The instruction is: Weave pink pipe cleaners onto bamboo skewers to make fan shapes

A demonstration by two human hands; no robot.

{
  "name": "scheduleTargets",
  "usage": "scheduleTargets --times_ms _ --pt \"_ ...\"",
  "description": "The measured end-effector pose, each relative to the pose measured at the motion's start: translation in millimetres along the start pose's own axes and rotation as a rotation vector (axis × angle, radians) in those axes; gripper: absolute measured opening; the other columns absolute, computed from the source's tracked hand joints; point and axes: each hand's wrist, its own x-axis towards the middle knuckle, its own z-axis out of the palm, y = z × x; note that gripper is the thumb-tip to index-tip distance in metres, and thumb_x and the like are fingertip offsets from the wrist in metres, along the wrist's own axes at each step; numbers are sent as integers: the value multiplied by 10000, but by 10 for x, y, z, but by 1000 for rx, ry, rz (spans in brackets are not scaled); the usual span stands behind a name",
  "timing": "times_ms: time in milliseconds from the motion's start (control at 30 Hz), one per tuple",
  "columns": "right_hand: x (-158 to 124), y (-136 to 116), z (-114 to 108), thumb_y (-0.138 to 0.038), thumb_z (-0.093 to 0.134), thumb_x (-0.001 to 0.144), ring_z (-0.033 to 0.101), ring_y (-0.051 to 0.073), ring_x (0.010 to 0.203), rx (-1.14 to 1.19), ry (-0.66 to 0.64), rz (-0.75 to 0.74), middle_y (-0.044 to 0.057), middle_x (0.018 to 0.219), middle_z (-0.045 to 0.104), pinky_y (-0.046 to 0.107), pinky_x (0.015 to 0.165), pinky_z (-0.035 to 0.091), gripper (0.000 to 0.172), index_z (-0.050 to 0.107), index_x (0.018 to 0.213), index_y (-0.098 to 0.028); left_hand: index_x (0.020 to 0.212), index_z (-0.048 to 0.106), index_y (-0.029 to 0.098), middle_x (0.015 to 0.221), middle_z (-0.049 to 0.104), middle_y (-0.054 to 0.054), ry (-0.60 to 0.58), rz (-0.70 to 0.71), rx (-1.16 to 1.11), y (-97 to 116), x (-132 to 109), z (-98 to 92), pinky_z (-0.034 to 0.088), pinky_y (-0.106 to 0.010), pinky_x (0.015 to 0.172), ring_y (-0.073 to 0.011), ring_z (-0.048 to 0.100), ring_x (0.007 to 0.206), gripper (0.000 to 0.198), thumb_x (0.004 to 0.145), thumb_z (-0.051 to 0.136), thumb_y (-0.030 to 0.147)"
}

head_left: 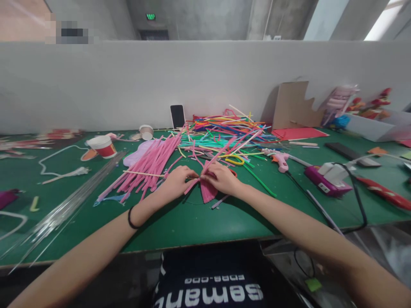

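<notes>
My left hand (179, 180) pinches pink pipe cleaners near the middle of the green table, its fingertips close to those of my right hand. My right hand (221, 177) is closed on the same pink pipe cleaners, some of which stick up past its fingers. Below the fingers, a flat pink bundle of pipe cleaners (208, 192) fans down to the tabletop. By my left hand lies a thin wooden stick (141, 173) with a pink end, across a loose pile of pink pipe cleaners (150, 164). My fingers hide the exact joining point.
Behind my hands is a heap of multicoloured pipe cleaners (231, 128), with a phone (177, 116) leaning at the wall. A pink glue gun (281, 161) and purple power strip (327, 182) lie right. Metal wires (70, 201) and a paper cup (104, 146) are left.
</notes>
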Motion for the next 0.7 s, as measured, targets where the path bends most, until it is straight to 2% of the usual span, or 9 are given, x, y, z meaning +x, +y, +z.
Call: scheduleTargets --times_ms 133,233,467,700 --pt "13 2 10 -187 584 926 578 227 893 -33 -31 -131 92 883 703 379 865 466 123 674 847 -157 988 735 180 959 723 -95 -35 -33 -18 -13 18 3 490 -357 841 -249 649 930 325 930 522 419" --pt "30 -6 12 -141 557 922 569 241 933 -68 -60 -197 101 922 707 413 907 457 141 686 870 -159 993 731 173 978 726 -106 -47 -32 -46 -25 34 16 494 -360 850 -257 654 945 344 915 532 442" --pt "33 -27 -3 -118 524 920 568 259 972 -88 -79 -199 121 920 703 443 929 462 182 691 857 -151 948 712 172 973 745 -93 -93 -103 -239 4 68 -8 509 -305 784 -240 686 889 345 854 586 479" --pt "32 -11 -4 -101 548 897 578 257 949 -58 -44 -201 118 898 697 435 909 479 141 673 861 -155 882 691 189 918 746 -67 -108 -198 -238 -60 97 57 504 -296 728 -241 680 884 263 837 580 424"
